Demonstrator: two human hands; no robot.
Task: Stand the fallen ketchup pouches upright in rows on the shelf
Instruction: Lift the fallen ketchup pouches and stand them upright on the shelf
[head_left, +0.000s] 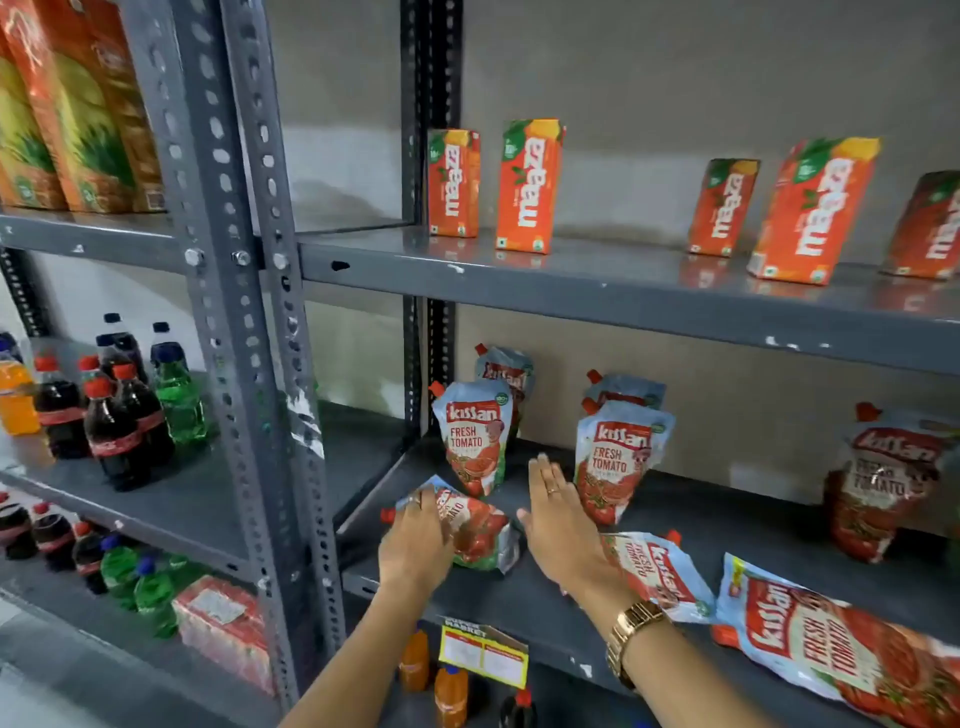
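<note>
On the grey middle shelf (550, 618) lie and stand red-and-blue ketchup pouches. My left hand (415, 540) rests on a fallen pouch (480, 530) at the shelf's front left, fingers curled over its spout end. My right hand (556, 519) hovers flat with fingers together just right of that pouch, holding nothing. Two pouches stand upright behind: one (472, 436) at left, another (615, 457) at centre, each with a further pouch behind it. A second fallen pouch (660, 571) lies under my right wrist, a third (841, 644) at the front right. One more pouch (883, 478) stands at far right.
Orange juice cartons (527, 187) stand on the shelf above. A perforated steel upright (249, 312) borders the bay on the left; soda bottles (119, 415) fill the neighbouring rack. A yellow price tag (483, 657) hangs from the shelf's front edge, with bottles below.
</note>
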